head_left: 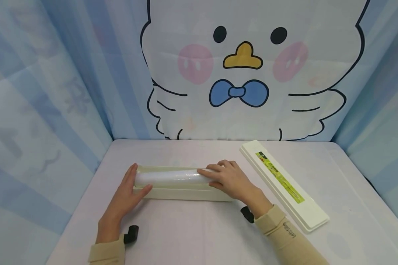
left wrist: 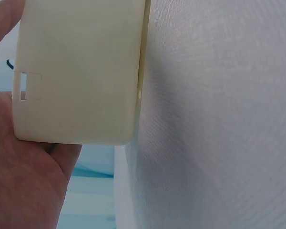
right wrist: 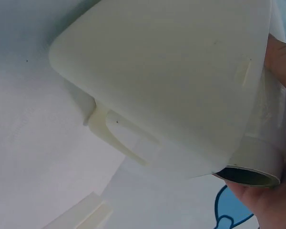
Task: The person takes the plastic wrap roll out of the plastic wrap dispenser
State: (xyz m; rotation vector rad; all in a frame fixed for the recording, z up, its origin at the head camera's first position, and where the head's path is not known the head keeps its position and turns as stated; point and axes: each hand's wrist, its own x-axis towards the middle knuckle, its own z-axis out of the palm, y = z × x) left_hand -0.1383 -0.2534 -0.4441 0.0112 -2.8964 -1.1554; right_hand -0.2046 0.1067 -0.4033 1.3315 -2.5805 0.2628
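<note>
A long cream plastic box lies across the table, its top uncovered. Inside it sits a shiny, clear-wrapped roll of film, whose hollow tube end shows in the right wrist view. At the box's left end, my left hand grips it, thumb along the front and fingers behind. My right hand holds the roll's right end from above, its fingers curled over it. The box wall fills much of the left wrist view. Part of the roll's right end is hidden by my right hand in the head view.
To the right, a long white lid with a yellow-green label lies diagonally on the table. A pale cloth covers the tabletop. Behind hangs a curtain with a cartoon bird, and blue curtains flank both sides.
</note>
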